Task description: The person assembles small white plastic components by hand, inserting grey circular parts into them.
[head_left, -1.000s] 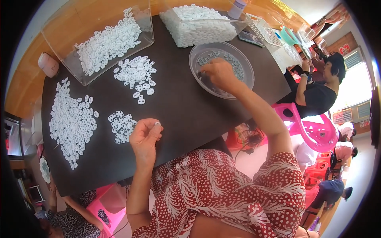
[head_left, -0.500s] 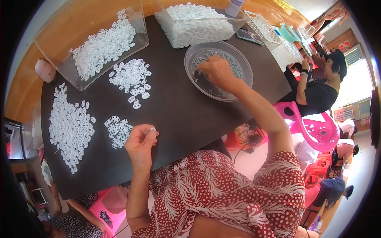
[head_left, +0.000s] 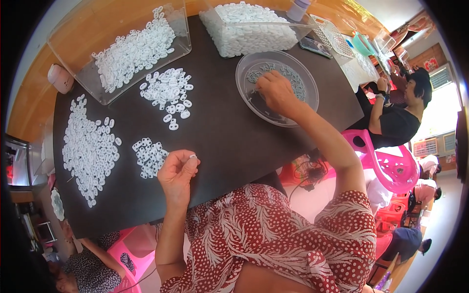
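Note:
My left hand [head_left: 179, 178] is closed in a pinch above the table's near side, with a small white plastic piece [head_left: 193, 156] between thumb and fingertip. Beside it lies a small pile of white pieces with square holes [head_left: 149, 157]. My right hand [head_left: 279, 94] reaches into a round clear plastic tray [head_left: 242, 100] and has its fingers bunched at the left part of the small grey pieces [head_left: 296, 84] there. Whatever those fingertips hold is hidden or too small to make out.
Oval white two-holed pieces form one pile [head_left: 168, 93] in mid-table and a larger one [head_left: 90, 151] at left. Two clear bins [head_left: 105, 100] [head_left: 244, 49] of white pieces stand behind, near a phone [head_left: 315, 46]. A co-worker [head_left: 398, 112] sits at right, by a pink chair [head_left: 398, 168].
The whole view has shifted slightly, moving the table's things to the right in the picture. My right hand has moved a little rightward within the tray; my left keeps its pinch.

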Motion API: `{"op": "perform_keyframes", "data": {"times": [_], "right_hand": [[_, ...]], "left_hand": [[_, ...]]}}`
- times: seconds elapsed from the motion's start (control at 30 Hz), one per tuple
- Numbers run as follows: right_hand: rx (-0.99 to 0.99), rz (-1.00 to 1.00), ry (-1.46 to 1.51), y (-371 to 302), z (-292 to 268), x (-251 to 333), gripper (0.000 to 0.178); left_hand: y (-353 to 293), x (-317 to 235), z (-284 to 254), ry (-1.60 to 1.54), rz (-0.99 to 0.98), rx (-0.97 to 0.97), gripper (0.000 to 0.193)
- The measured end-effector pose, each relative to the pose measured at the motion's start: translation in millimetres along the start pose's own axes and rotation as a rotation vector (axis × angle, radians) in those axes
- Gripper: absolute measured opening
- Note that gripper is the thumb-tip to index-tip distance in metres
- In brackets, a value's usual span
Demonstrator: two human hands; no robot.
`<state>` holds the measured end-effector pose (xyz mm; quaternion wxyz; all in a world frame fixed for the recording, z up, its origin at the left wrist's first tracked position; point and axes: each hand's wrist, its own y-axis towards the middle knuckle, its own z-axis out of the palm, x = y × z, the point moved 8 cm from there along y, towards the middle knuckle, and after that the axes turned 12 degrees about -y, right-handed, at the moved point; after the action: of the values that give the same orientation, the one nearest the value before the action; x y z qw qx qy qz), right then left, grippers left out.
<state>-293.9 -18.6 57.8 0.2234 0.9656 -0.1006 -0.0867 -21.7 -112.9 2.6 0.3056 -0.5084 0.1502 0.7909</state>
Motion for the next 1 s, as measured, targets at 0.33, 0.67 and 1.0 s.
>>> {"op": "perform_keyframes", "data": {"times": [0.33,0.67,1.0], "right_hand": [[0.068,0.198,0.654,0,-59,81,0.005],[-0.067,-0.099,0.662,16,-54,183,0.008],[-0.010,0.075,0.863,11,-47,180,0.004]], "left_hand": [[-2,-5,5,-0.150,-0.012,-0.058,0.007],[-17,-11,1,-0.126,0.163,-0.121,0.010],[-17,-14,-2,-0.328,0.071,-0.108,0.010]]}}
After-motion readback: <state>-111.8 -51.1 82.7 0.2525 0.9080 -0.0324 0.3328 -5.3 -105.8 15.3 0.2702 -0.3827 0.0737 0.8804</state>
